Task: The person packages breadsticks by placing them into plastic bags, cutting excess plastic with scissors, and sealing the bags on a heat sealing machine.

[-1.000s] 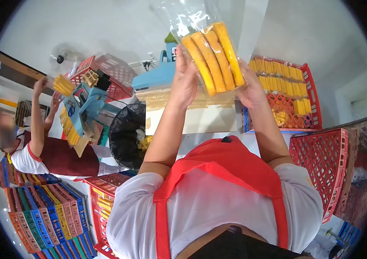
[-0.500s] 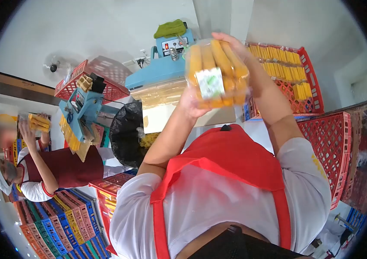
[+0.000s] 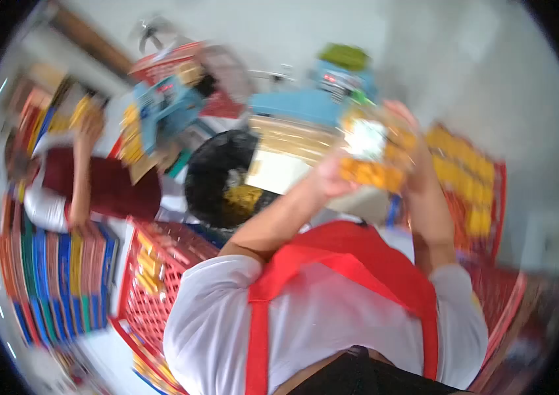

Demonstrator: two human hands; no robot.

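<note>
Held up in front of me is a clear plastic pack of yellow-orange sticks [image 3: 375,174] with a white and green label, blurred by motion. My left hand [image 3: 333,179] grips its lower left side. From the upper right, my right hand [image 3: 403,120] is closed around the other side, its fingers partly hidden by the pack. Behind the pack stands a light-blue sealing machine [image 3: 292,105] with a green cloth [image 3: 345,57] on top. A whitish board [image 3: 278,172] lies in front of the machine, by my left forearm.
Right of my arm, a red crate [image 3: 501,197] holds rows of yellow packs. A black-bag-lined bin [image 3: 203,174] with yellow scraps stands left. Another red crate [image 3: 171,263] with packs is lower left, near stacked coloured crates [image 3: 62,276]. A co-worker [image 3: 118,181] handles yellow sticks beside another blue machine [image 3: 167,108].
My view has turned, so the surroundings sit differently and the lower-left red crate shows more. Both hands still hold the pack, which has shifted rightward and lower in view and has tilted.
</note>
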